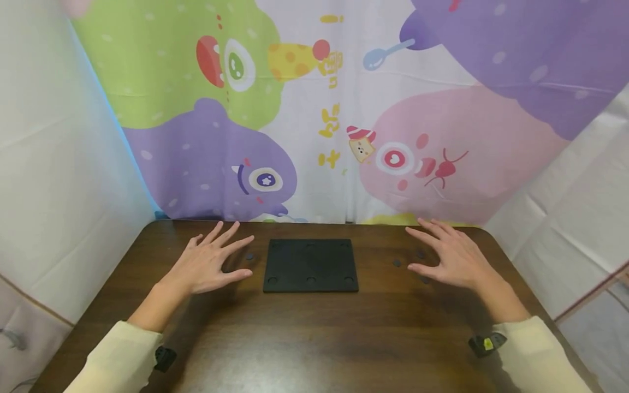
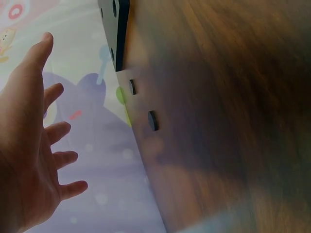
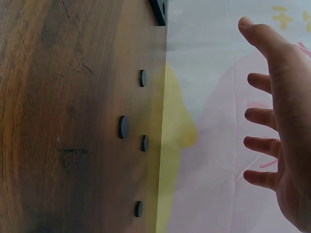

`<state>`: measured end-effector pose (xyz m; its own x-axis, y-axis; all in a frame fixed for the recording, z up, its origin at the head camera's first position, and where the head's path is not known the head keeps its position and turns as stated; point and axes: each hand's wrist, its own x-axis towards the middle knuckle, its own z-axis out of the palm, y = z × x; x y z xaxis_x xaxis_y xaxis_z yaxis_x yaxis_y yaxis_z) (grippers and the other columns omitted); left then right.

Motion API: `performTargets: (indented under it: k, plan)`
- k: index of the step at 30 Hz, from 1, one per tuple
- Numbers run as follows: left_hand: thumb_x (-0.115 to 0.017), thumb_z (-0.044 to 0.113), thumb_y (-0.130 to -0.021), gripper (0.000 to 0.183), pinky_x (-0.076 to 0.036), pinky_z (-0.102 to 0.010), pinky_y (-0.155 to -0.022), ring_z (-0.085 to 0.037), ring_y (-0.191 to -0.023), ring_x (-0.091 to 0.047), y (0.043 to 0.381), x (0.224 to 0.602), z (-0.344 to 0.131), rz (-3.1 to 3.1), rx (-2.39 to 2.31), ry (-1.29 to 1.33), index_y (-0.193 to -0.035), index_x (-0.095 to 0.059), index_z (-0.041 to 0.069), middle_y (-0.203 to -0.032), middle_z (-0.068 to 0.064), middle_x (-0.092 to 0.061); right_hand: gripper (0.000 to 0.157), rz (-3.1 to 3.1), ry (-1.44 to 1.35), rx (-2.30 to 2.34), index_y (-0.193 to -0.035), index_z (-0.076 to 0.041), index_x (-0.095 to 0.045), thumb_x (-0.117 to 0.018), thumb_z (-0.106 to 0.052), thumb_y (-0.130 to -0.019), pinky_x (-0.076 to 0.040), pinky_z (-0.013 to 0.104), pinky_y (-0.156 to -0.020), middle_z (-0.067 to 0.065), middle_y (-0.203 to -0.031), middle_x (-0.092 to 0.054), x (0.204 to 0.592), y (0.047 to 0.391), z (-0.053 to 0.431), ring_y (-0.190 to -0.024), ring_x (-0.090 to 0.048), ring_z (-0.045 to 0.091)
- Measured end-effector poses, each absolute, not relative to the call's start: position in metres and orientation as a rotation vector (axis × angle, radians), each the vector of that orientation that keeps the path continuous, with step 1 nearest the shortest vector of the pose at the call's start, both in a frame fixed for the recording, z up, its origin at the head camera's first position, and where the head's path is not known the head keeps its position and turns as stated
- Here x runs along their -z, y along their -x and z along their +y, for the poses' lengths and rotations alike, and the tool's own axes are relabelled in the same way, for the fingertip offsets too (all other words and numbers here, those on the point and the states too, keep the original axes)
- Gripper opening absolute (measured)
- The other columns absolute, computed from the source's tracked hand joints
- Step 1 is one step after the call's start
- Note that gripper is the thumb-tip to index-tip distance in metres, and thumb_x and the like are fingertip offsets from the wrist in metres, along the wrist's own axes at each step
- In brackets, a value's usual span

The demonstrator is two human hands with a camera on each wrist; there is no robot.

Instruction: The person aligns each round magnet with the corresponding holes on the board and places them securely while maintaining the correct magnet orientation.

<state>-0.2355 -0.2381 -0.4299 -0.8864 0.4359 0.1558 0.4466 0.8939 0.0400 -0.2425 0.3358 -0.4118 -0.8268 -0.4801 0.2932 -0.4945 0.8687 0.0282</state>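
Observation:
A flat black board with round recesses along its near and far edges lies on the brown table. To its left my left hand hovers over the table, fingers spread and holding nothing. Two small dark discs lie near that hand in the left wrist view. On the other side of the board my right hand is also raised with fingers apart and nothing in it. Several similar discs show on the wood in the right wrist view; in the head view my right hand partly covers this group.
The wooden table reaches a patterned curtain at its far edge. White fabric walls stand at both sides. A dark device is strapped at the left wrist, another at the right.

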Motion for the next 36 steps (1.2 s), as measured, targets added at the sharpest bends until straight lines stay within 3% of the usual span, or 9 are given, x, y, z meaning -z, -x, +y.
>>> performTargets:
  k: [36]
  plan:
    - [-0.066, 0.072, -0.101, 0.079, -0.042, -0.087, -0.117, -0.052, -0.169, -0.038, 0.248, 0.446, -0.214, -2.945, 0.23, 0.74, -0.169, -0.054, 0.034, -0.184, -0.014, -0.04, 0.083, -2.785, -0.727, -0.152, -0.163, -0.021, -0.062, -0.084, -0.058, -0.092, -0.055, 0.072, -0.111, 0.02, -0.171, -0.057, 0.427, 0.248, 0.317, -0.153, -0.056, 0.051]
